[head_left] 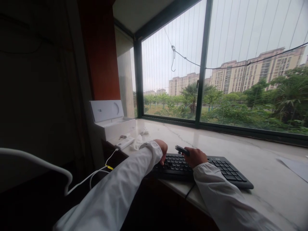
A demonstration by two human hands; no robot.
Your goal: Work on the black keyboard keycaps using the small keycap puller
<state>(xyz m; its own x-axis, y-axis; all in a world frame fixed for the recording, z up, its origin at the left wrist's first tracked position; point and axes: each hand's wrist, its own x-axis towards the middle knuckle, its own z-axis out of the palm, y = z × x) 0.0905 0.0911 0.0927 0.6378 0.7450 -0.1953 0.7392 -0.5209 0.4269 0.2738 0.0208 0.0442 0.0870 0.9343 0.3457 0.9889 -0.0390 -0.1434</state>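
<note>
A black keyboard (223,166) lies along the front edge of the pale windowsill, keys up. Over its left end, my left hand (163,150) bends down with a fingertip on the keys, closed around that end; most of its fingers are hidden by the hand and sleeve. My right hand (197,157) is wrapped round a small dark tool (182,150) held just above the keys. The tool's tip points left and looks lighter and uneven; its exact kind cannot be made out. A dark cable (190,191) hangs from the keyboard over the sill's edge.
An open white box (117,128) stands at the sill's left end. Near it are a white power strip (125,143) and crumpled clear plastic (138,141). White cables (96,173) hang at lower left. Paper (295,166) lies far right. A green-framed window (198,96) bounds the back.
</note>
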